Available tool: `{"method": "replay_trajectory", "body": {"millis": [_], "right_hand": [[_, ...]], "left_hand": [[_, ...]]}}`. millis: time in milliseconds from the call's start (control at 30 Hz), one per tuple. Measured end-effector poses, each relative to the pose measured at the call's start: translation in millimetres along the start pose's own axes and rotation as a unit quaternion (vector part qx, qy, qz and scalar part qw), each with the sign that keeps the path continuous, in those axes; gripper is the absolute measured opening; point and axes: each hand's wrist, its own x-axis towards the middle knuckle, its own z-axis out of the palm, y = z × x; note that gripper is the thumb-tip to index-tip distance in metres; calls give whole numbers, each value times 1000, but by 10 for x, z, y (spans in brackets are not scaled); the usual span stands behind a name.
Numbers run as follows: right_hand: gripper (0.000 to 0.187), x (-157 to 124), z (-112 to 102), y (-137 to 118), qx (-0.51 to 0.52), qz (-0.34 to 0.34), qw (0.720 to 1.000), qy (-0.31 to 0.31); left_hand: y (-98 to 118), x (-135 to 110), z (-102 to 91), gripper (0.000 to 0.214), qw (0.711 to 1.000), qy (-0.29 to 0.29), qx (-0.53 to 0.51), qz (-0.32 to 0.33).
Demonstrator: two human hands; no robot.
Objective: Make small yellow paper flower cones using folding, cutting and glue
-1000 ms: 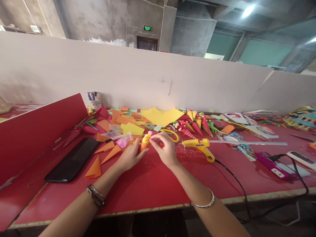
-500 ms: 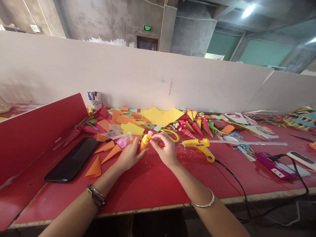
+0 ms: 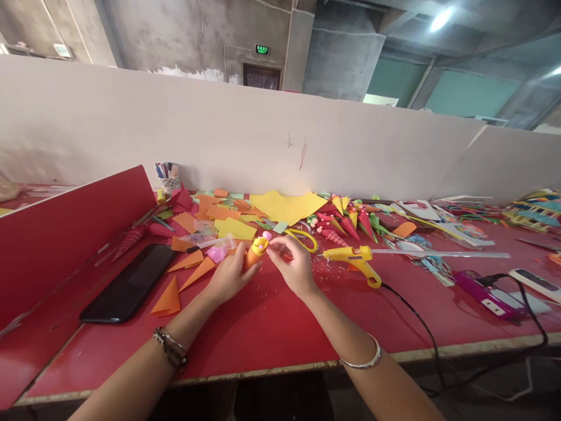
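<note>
My left hand (image 3: 231, 275) is wrapped round an orange paper cone (image 3: 253, 257), held upright with a slight tilt. Yellow material (image 3: 259, 244) fills its wide top, with small pinkish bits on it. At the right side of that top sits a small pink ball (image 3: 267, 235). The fingertips of my right hand (image 3: 293, 263) are pinched together against this ball, so its lower part is hidden. Close to my left hand lie a pink packet (image 3: 216, 254) and loose orange cones (image 3: 166, 297). A yellow hot glue gun (image 3: 357, 260) rests right of my right hand.
Behind my hands lie paper scraps (image 3: 234, 228), yellow-handled scissors (image 3: 304, 240) and finished red cones (image 3: 350, 225). A black phone (image 3: 129, 283) is on the left, near a red divider (image 3: 74, 240). The gun's black cord (image 3: 416, 318) and a purple power strip (image 3: 491, 298) lie right.
The orange cone has tilted slightly in my left hand, its yellow top shifting a little up and right. My right hand stays almost still at the pink ball.
</note>
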Motion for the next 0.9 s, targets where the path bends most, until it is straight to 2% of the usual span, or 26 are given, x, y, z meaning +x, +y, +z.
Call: {"method": "replay_trajectory", "body": {"millis": [267, 600, 900], "right_hand": [[7, 7, 5, 14, 9, -9, 1000, -10], [7, 3, 15, 12, 19, -3, 1000, -21], [8, 3, 24, 17, 23, 4, 1000, -19]], "left_hand": [[-6, -6, 19, 33, 1000, -2, -14, -8], [-7, -1, 7, 33, 998, -49, -41, 14], [-5, -4, 15, 34, 998, -30, -47, 8]]}}
